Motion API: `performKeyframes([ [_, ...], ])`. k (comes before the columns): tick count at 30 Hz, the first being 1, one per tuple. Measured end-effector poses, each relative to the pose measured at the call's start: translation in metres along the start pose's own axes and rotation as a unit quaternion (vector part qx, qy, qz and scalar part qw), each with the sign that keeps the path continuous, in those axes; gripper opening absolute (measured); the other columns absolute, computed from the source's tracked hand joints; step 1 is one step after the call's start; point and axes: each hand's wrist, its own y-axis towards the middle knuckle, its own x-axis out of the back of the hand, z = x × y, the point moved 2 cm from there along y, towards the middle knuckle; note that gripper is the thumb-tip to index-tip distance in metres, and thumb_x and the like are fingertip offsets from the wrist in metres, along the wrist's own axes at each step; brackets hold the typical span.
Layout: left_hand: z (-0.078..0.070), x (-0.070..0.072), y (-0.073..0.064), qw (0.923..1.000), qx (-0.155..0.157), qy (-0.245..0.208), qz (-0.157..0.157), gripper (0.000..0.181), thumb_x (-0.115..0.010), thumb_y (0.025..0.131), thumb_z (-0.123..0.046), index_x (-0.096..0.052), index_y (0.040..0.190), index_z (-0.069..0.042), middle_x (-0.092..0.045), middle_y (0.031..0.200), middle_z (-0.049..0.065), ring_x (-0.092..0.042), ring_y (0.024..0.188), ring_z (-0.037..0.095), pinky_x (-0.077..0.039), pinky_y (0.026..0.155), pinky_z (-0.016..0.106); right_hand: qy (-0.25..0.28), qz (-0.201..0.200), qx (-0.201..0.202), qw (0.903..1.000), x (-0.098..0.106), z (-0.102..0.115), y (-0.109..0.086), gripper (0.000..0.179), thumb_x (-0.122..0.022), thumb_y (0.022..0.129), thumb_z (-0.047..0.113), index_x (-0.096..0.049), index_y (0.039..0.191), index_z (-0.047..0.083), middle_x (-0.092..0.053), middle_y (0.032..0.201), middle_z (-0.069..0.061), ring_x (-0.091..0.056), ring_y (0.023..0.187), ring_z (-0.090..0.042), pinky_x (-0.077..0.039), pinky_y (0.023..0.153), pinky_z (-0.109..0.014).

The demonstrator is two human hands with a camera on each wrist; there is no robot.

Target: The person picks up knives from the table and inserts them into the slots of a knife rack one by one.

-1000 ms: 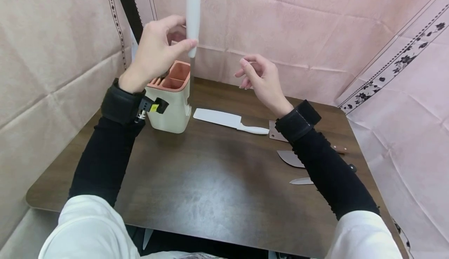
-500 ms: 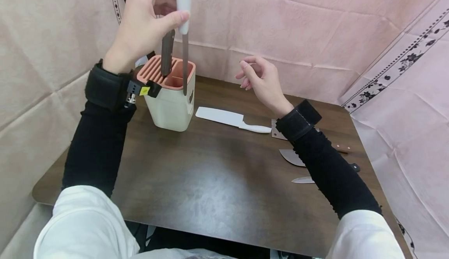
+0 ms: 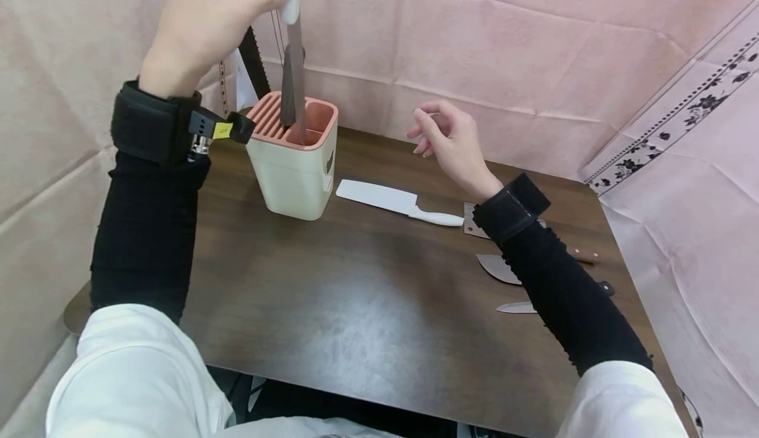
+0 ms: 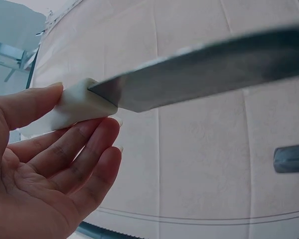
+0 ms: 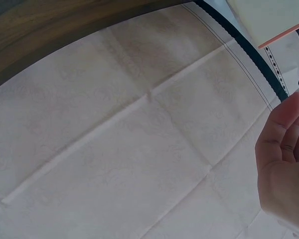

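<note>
In the head view my left hand [image 3: 198,26] pinches the white handle of a knife [image 3: 296,56], its blade pointing down over the knife block [image 3: 293,181]. The blade tip overlaps the block's orange top near the larger openings; how deep it sits, I cannot tell. From the left wrist view, thumb and fingers hold the handle [image 4: 79,107] of the same knife. A dark handle [image 3: 288,89] stands upright in the block behind the blade. My right hand [image 3: 453,145] hovers above the table with loosely curled fingers and holds nothing.
A white cleaver [image 3: 379,197] lies flat right of the block. Farther right, partly under my right forearm, lie a metal cleaver blade [image 3: 474,222], a wide rounded blade [image 3: 498,268] and a narrow blade [image 3: 516,307]. Pink cloth [image 3: 474,43] hangs behind the brown table [image 3: 332,293].
My left hand has moved left and up in the view, bringing the knife from beside the block to above its openings. The right hand stays nearly still.
</note>
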Motion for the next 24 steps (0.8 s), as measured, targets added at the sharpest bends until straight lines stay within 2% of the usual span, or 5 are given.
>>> performKeyframes([
  [4,0.002,0.006,0.000,0.9999,0.002,0.014,-0.004,0.044,-0.067,0.090,-0.019,-0.055,0.132,-0.015,-0.060,0.115,-0.009,-0.055,0.101,0.003,-0.043,0.101,0.018,-0.008,0.006,-0.006,0.9999,-0.001,0.000,-0.003,0.024,-0.052,0.099,0.012,-0.060,0.111,-0.008,-0.068,0.089,-0.030,-0.059,0.055,-0.004,-0.054,0.060,-0.026],
  [7,0.004,0.010,0.001,0.9998,0.006,0.020,-0.008,0.043,-0.066,0.090,-0.019,-0.055,0.132,-0.015,-0.059,0.116,-0.010,-0.053,0.102,0.003,-0.041,0.104,0.019,-0.014,0.008,-0.012,0.9998,-0.001,-0.003,-0.004,0.025,-0.052,0.099,0.013,-0.061,0.111,-0.006,-0.067,0.092,-0.031,-0.059,0.055,-0.003,-0.055,0.062,-0.028],
  [16,0.014,0.018,0.005,0.9996,0.021,0.016,-0.011,0.038,-0.065,0.091,-0.017,-0.058,0.128,-0.016,-0.057,0.105,-0.016,-0.053,0.099,0.001,-0.041,0.100,0.017,-0.006,0.010,-0.021,0.9997,0.000,-0.009,-0.006,0.023,-0.053,0.098,0.015,-0.063,0.108,-0.004,-0.068,0.075,0.002,-0.060,0.057,-0.010,-0.054,0.061,-0.024],
  [20,0.020,0.018,0.006,0.9995,0.028,0.012,-0.007,0.039,-0.065,0.091,-0.017,-0.057,0.129,-0.016,-0.059,0.104,-0.015,-0.057,0.098,0.001,-0.043,0.100,0.018,-0.010,0.013,-0.023,0.9996,0.000,-0.009,-0.008,0.024,-0.053,0.099,0.016,-0.063,0.107,-0.004,-0.070,0.077,-0.007,-0.060,0.057,-0.009,-0.055,0.063,-0.027],
  [24,0.031,0.014,0.008,0.9998,0.020,-0.001,0.001,0.038,-0.065,0.090,-0.014,-0.058,0.128,-0.015,-0.063,0.104,-0.012,-0.059,0.096,0.002,-0.044,0.097,0.018,-0.013,0.014,-0.023,0.9995,0.001,-0.009,-0.009,0.023,-0.053,0.099,0.016,-0.063,0.106,-0.003,-0.068,0.074,0.004,-0.060,0.057,-0.008,-0.055,0.064,-0.029],
])
